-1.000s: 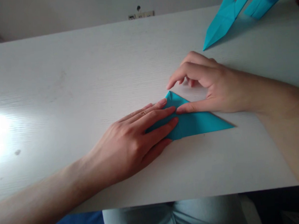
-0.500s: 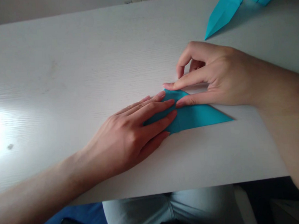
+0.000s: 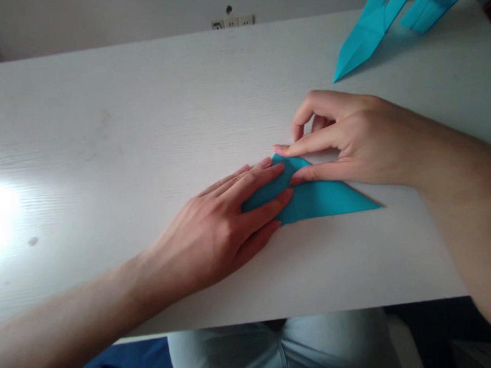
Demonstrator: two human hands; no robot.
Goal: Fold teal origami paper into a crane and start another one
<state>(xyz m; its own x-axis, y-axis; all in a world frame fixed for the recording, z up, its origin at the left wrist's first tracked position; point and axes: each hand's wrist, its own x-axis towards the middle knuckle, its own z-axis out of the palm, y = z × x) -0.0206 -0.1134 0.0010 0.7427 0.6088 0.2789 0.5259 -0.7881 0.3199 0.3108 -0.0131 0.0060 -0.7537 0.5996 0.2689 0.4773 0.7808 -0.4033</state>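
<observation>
The right hand [image 3: 354, 140] is narrowly pinched, thumb and forefinger closing on the upper corner of a folded blue paper triangle [image 3: 328, 199]. The left hand [image 3: 214, 224] lies flat on the triangle's left end. Its long axis runs sideways, the sharp tip pointing right beneath the right hand.

The left hand [image 3: 219, 229] lies flat and palm down, its fingers [image 3: 262, 186] straight and reaching toward the right hand [image 3: 350, 140]. The right hand is arched, with forefinger [image 3: 305, 142] and thumb [image 3: 313, 173] extended and the other fingers curled.
</observation>
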